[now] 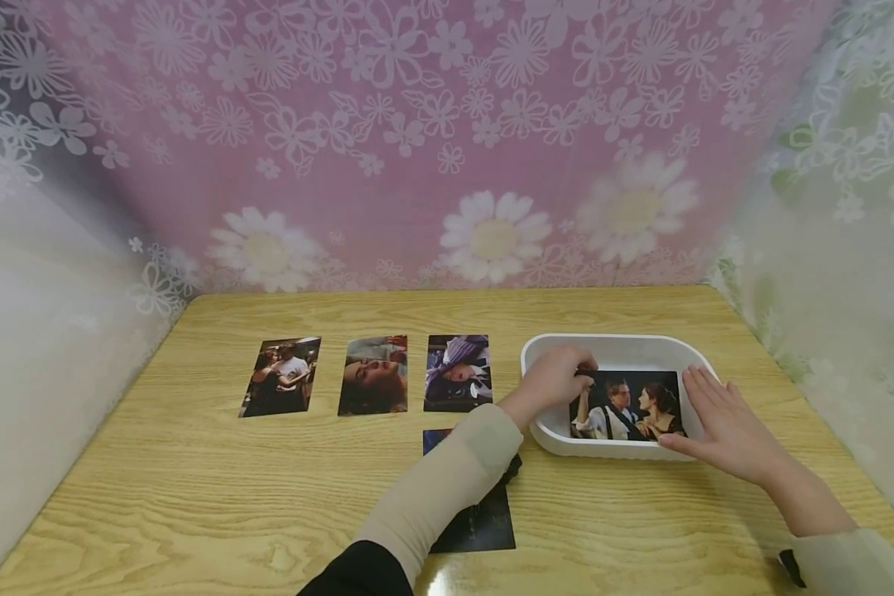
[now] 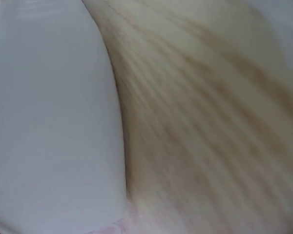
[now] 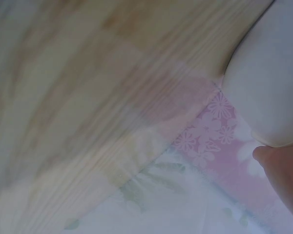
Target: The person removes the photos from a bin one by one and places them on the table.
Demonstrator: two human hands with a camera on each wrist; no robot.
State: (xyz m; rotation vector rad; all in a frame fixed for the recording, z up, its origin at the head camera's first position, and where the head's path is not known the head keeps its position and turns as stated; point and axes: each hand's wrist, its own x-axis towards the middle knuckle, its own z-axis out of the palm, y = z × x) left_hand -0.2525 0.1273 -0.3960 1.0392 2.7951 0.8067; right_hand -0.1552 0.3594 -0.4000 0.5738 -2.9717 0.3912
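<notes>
A white oblong tray (image 1: pixel 611 340) with rounded corners stands on the right half of the table. Inside it lies a photo print (image 1: pixel 622 406) of two people on a dark ground. My left hand (image 1: pixel 555 381) reaches over the tray's left rim, its curled fingers and thumb pinching the print's left edge. Across the right rim extends my right hand (image 1: pixel 730 426). Its fingers are straight along the print's right edge, the thumb near the lower right corner. In the left wrist view the tray's outer wall (image 2: pixel 53 117) fills the left. The right wrist view shows a fingertip (image 3: pixel 283 168) below the tray (image 3: pixel 268 83).
Left of the tray, three photo prints lie in a row: a couple (image 1: pixel 281 377), a reclining face (image 1: pixel 374 377) and a person in a hat (image 1: pixel 458 372). Dark prints (image 1: pixel 484 526) lie partly hidden under my left forearm. A pink flowered curtain (image 1: pixel 387 199) hangs behind the wood-grain table (image 1: pixel 194 497).
</notes>
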